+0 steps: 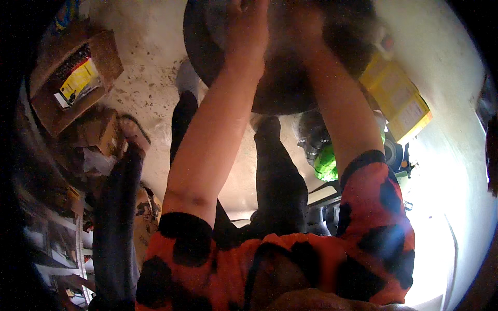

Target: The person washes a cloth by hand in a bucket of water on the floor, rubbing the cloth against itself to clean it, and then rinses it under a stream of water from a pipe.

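Both my arms reach forward over a large dark round thing (282, 98) at the top of the head view. Its outline is a smooth curve, but its kind is too dim to tell. My left hand (246, 20) is over its left part, partly cut off by the picture's upper edge. Farther right, my right hand (306, 23) is blurred and dark against the same surface. The fingers of both hands are too smeared or hidden to show whether they grip anything.
At the left, an open cardboard box (111, 54) holds a yellow packet (78, 80). Below it stands another person's leg (116, 207) in dark trousers and a sandal. A yellow carton (399, 101) and a bright green bag (326, 163) lie to the right, near a pale wall (441, 103).
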### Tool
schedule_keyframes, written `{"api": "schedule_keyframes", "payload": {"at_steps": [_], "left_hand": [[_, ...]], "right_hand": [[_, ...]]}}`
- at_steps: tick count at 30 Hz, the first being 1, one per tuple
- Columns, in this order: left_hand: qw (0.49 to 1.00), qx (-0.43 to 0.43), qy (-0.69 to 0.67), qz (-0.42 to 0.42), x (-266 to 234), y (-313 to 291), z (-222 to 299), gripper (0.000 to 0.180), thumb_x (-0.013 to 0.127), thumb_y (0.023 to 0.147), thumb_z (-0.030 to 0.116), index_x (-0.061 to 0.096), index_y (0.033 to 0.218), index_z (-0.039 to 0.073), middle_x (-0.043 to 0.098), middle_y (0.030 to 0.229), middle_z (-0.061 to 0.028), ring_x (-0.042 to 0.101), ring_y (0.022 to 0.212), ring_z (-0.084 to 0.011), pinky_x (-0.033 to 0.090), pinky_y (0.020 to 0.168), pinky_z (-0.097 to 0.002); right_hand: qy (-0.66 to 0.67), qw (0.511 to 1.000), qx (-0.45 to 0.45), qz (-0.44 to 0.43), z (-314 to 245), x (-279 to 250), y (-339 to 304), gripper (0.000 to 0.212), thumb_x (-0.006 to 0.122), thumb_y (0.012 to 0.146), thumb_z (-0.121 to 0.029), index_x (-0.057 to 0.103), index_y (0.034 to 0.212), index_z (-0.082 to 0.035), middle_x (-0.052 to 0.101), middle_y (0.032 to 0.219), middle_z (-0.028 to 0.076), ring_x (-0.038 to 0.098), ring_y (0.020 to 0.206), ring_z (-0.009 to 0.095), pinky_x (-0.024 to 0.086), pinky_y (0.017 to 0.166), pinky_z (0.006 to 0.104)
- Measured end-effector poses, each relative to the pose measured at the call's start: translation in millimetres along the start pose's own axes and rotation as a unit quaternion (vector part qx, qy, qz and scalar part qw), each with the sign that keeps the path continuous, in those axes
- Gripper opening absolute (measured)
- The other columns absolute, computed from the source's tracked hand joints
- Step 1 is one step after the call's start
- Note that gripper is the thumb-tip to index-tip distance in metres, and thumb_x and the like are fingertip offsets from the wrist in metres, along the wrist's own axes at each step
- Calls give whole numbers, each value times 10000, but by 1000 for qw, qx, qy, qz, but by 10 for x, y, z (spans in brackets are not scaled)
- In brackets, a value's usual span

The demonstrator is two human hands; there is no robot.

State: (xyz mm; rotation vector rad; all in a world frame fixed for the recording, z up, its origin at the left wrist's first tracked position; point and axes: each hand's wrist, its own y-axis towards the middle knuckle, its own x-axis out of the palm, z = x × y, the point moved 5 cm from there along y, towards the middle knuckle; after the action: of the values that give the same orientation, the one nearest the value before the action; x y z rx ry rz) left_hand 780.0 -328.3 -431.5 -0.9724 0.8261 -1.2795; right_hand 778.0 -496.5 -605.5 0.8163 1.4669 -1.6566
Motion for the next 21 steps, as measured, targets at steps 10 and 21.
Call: {"api": "schedule_keyframes", "payload": {"at_steps": [10,21], "left_hand": [[985,-158,-38,66,-3,637,-208,642,359,902,437,120,1409,124,98,1462,-114,190,1315,-306,249,1019,-481],[944,-58,-297,-128,90,924,-480,579,351,910,439,281,1347,66,298,1363,-124,330,1222,-290,331,966,-426]], "right_hand": [[179,981,-29,67,-425,-80,259,180,528,788,-135,568,933,-36,582,874,156,578,763,270,471,648,363],[482,817,-197,247,-655,-1906,-1461,143,618,702,-111,608,822,-34,601,760,159,602,761,306,494,665,367]]}}
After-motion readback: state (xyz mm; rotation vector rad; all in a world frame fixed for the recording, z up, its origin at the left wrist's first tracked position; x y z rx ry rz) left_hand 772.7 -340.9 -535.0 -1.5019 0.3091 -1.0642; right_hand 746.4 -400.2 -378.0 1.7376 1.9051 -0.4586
